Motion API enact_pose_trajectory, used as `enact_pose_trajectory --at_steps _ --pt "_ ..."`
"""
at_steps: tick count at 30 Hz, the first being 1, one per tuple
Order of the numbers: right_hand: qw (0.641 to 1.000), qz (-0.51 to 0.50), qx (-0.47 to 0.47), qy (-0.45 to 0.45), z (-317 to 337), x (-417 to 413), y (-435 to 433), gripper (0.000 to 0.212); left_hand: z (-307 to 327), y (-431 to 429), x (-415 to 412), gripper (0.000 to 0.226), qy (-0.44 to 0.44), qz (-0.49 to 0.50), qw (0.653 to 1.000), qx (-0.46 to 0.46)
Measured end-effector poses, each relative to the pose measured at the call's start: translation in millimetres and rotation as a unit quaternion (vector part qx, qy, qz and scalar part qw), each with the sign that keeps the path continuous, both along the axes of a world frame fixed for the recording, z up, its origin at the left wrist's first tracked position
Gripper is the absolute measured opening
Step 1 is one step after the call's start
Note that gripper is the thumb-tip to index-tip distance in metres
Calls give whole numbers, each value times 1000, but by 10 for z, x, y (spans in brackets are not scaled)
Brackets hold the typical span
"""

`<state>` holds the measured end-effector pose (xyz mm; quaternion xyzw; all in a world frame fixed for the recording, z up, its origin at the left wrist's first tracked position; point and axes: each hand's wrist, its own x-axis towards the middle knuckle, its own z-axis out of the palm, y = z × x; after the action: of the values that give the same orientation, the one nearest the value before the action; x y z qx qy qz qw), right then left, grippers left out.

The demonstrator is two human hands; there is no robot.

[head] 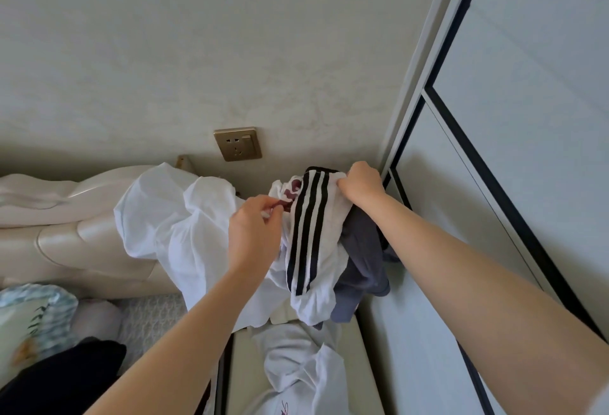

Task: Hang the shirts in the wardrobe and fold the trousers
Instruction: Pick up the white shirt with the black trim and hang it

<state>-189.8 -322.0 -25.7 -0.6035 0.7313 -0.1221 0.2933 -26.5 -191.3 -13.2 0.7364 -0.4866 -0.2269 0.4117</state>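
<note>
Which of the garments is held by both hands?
The white garment with black stripes: left hand and right hand grip its top. The plain white garment and grey-blue garment are not held.

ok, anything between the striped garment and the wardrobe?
Left hand and right hand grip the striped garment; the wardrobe door right beside it looks closed, no opening in view.

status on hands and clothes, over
Held up: striped garment, gripped by left hand and right hand. Beside it, grey garment hanging. At left, white shirt draped.
</note>
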Motion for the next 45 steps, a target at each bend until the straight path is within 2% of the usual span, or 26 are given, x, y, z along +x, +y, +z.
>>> enact_pose_trajectory --at_steps 2,7,11,16,18,19,22,23,26,28,31,33,36,38,42,45 --pt "999 -12 -35 -31 75 21 7 31 76 -10 13 12 9 6 1000 1" --pt "971 -37 -102 -215 411 131 144 23 104 -49 67 9 59 9 996 74" --pt "943 -23 -106 -315 651 171 304 21 134 -46 71 14 190 12 971 142" --pt "936 47 -66 -342 667 164 521 17 264 -53 -16 56 287 -44 948 132" --pt "941 76 -27 -330 602 121 621 15 283 -57 -82 67 278 -60 950 131" --pt "940 86 0 -331 581 85 663 19 284 -48 -113 62 250 -69 956 136" --pt "907 92 85 -401 587 -56 742 25 289 17 -105 20 190 -63 970 137" --pt "902 84 99 -411 580 -119 739 28 297 47 -73 16 200 -49 969 135" --pt "921 46 129 -365 517 -238 732 45 372 159 35 23 246 -42 958 142" --pt "919 26 178 -350 471 -224 789 49 445 239 60 18 240 -100 952 160" --pt "882 11 262 -391 435 -96 895 60 528 370 26 10 168 -220 941 197" --pt "884 -20 244 -399 438 6 937 59 545 466 -12 11 102 -291 929 205" --pt "917 -57 159 -362 499 83 1012 36 496 623 -35 19 68 -359 911 189" --pt "910 -68 127 -388 577 69 1116 23 437 735 -1 27 67 -381 903 185" --pt "905 -47 59 -419 799 50 1425 34 421 1007 106 19 94 -389 901 168" --pt "914 -14 -4 -405 1057 100 1741 30 476 1236 201 16 140 -358 910 157"
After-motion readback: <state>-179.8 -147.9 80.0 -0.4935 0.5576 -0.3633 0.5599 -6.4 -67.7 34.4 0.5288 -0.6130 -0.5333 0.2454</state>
